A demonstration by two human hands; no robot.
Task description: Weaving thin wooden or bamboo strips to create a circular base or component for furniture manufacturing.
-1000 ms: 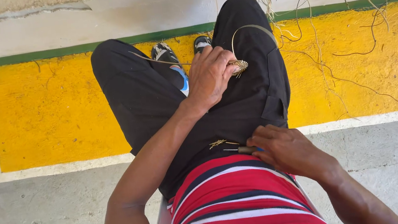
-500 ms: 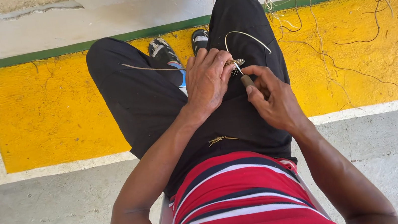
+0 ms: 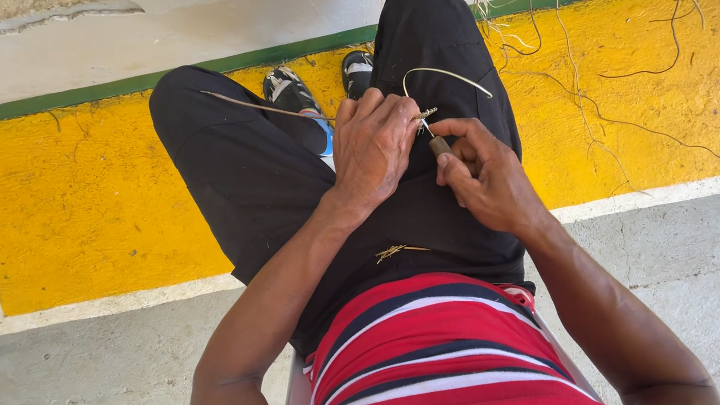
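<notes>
**Straw strands and a small tool, worked over the lap**

Pale straw-like fibre (image 3: 445, 73) curves in a thin loop above the right thigh, its near end caught at the fingertips of the left hand (image 3: 376, 145). That hand lies knuckles-up on the black trousers (image 3: 237, 172), fingers curled closed and pinching the strand. A second, darker strand (image 3: 262, 109) runs from under the same hand out to the left, across the gap between the knees.

Just right of it, touching at the fingertips, the right hand (image 3: 485, 173) is closed around a small tool (image 3: 437, 143) with a brown handle; its thin tip points up and left to where the left fingers pinch the fibre. Whether the tip is a blade or a point is too small to tell.

A little bundle of the same fibre (image 3: 398, 250) lies loose on the lap, nearer the body, just above the hem of the red striped shirt (image 3: 433, 349).

Two dark shoes (image 3: 323, 83) show between the knees at the far side. Beyond them is a yellow painted wall band (image 3: 57, 194) with a green stripe (image 3: 46, 102) along its top, and grey concrete floor (image 3: 64, 404) near. More dry fibres (image 3: 595, 27) hang down over the wall at the far right.
</notes>
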